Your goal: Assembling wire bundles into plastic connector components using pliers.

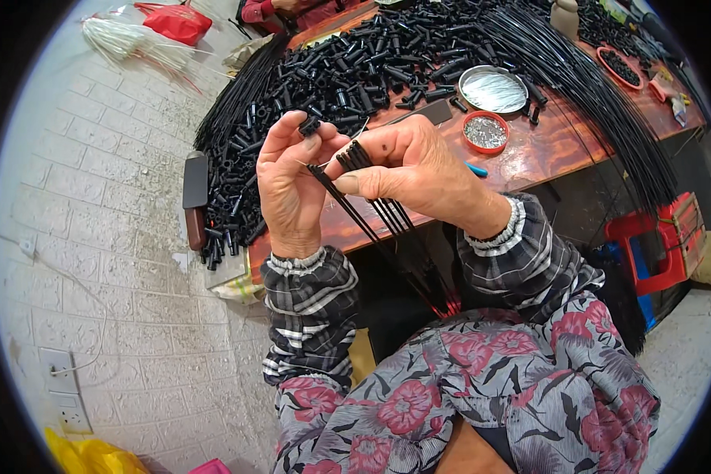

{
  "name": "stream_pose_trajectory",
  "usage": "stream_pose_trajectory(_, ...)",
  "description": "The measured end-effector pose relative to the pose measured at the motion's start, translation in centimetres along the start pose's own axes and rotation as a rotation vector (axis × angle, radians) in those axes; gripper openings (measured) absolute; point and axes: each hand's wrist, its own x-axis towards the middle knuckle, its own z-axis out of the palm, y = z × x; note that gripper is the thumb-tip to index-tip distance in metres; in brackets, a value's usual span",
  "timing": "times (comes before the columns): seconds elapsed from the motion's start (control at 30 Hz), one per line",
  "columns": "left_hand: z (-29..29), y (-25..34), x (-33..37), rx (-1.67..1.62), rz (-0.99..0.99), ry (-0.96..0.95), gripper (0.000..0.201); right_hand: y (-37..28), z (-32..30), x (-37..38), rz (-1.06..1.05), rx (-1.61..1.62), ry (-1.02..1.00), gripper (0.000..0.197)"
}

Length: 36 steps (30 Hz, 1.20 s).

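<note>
A bunch of thin black rods (387,209) sits above the near edge of the table (545,150), held up in front of the person's chest; its top ends fan out a little between the two hands, and the rest runs down and to the right toward the lap, where the ends show red. The right hand (419,170) is closed round the bunch near its top — thumb laid across the front, fingers curled behind. The left hand (288,186) stands just beside it, palm toward the camera, with its fingertips pinched narrow on a small black tube (310,124) and its thumb close to the rod tips; one rod (347,205) slants away from the bunch across this hand's palm side. Both wrists wear striped plaid cuffs over a flowered garment. Behind the hands a big heap of black tubes (332,79) covers the left and middle of the reddish-brown table. To the right lies a round metal dish (494,88), and nearer, a small red dish (485,131) of silvery bits. A long sheaf of black rods (600,95) sweeps across the table's right side and off its edge. A red stool (660,241) stands below that — well apart from the hands.
</note>
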Motion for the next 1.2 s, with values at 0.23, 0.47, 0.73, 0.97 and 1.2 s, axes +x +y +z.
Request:
stream_pose_trajectory(0.23, -0.1, 1.1, 0.5, -0.207, -0.175, -0.073, 0.023, 0.4, -0.2, 0.5, 0.018, 0.024, 0.014, 0.015)
stream_pose_trajectory(0.47, 0.6, 1.0, 1.4, 0.015, -0.115, -0.059, 0.028, 0.9, -0.2, 0.7, -0.026, -0.033, 0.019, 0.014)
stream_pose_trajectory(0.73, 2.2, 1.9, 1.2, 0.059, -0.206, 0.008, 0.016, 1.1, 0.2, 0.7, 0.043, -0.092, 0.035, 0.014)
stream_pose_trajectory(0.97, 2.2, 1.4, 0.9, -0.013, -0.209, 0.108, 0.005, 1.5, -0.2, 1.3, -0.002, -0.073, 0.073, 0.01)
stream_pose_trajectory(1.2, 2.7, 0.7, 0.6, 0.065, -0.156, 0.138, 0.012, 2.0, -1.1, 1.3, -0.012, -0.117, 0.07, 0.009)
